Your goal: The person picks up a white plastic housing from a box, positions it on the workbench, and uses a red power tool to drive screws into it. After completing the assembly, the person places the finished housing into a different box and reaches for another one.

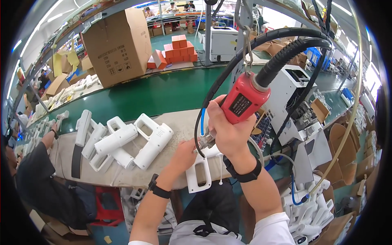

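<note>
At far left, a co-worker (34, 171) in dark clothing is stretching an arm over the counter (183, 122). Several white devices (153, 143) are lying clustered there. The left hand (183, 155) is reaching to a white device (199, 188) at the near edge, whose looped handle is pointing toward the person; whether its fingers are pinching anything, I cannot tell. The right hand (232, 134) is gripping a red tool (247, 98), fingers clamped around its body. Rightward, white parts (310, 208) are lying heaped.
</note>
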Demonstrator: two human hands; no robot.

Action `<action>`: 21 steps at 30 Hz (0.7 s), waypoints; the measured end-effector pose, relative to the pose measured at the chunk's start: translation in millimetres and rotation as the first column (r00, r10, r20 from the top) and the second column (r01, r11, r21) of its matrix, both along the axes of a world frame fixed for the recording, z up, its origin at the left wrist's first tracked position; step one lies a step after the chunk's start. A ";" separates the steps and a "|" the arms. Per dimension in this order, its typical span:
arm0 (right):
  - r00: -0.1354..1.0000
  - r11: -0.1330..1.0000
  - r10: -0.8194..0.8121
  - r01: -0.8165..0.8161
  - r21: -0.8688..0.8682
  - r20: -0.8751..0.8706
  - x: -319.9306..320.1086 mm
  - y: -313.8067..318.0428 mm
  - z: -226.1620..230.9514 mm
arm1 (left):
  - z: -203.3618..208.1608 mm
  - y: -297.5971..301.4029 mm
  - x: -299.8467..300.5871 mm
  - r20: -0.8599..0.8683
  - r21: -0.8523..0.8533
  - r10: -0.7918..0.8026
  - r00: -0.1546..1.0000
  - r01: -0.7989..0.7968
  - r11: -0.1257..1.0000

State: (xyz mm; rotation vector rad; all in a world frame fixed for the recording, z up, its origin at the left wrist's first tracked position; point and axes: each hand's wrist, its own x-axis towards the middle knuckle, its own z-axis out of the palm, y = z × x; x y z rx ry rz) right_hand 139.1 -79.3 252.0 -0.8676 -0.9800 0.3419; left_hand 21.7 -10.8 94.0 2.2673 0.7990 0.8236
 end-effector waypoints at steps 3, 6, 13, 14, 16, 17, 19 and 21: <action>1.000 1.000 0.011 -0.011 0.002 -0.030 -1.3 -1.7 1.4 | 20.2 -4.1 -3.3 -0.100 -0.055 -0.070 0.993 0.065 0.996; 0.998 0.999 0.039 -0.039 0.010 -0.043 -5.4 -3.5 4.2 | 2.3 1.0 -5.4 0.037 0.113 -0.091 0.995 0.086 0.990; 0.992 0.992 0.110 -0.107 0.060 -0.058 -9.8 -3.7 6.6 | -5.4 4.1 -7.2 0.114 0.063 -0.084 0.990 0.077 0.995; 0.990 0.991 0.121 -0.116 0.074 -0.068 -10.1 -3.8 6.8 | -3.5 2.8 -6.2 0.144 0.058 -0.068 0.987 0.060 0.997; 0.991 0.991 0.119 -0.115 0.070 -0.062 -10.6 -5.0 7.8 | 6.2 1.2 -8.3 0.173 0.052 -0.051 0.984 0.043 0.998; 0.992 0.991 0.117 -0.113 0.066 -0.056 -10.7 -5.5 8.1 | 18.4 1.0 -11.9 -0.004 -0.056 -0.076 0.997 0.076 0.996; 0.993 0.992 0.108 -0.104 0.066 -0.056 -10.6 -7.1 9.9 | 20.0 0.7 -11.5 -0.177 -0.169 -0.121 0.977 0.091 0.981; 0.992 0.992 0.109 -0.105 0.071 -0.057 -12.7 -7.4 12.6 | 8.0 -0.2 -9.2 0.195 0.102 -0.088 0.977 0.069 0.992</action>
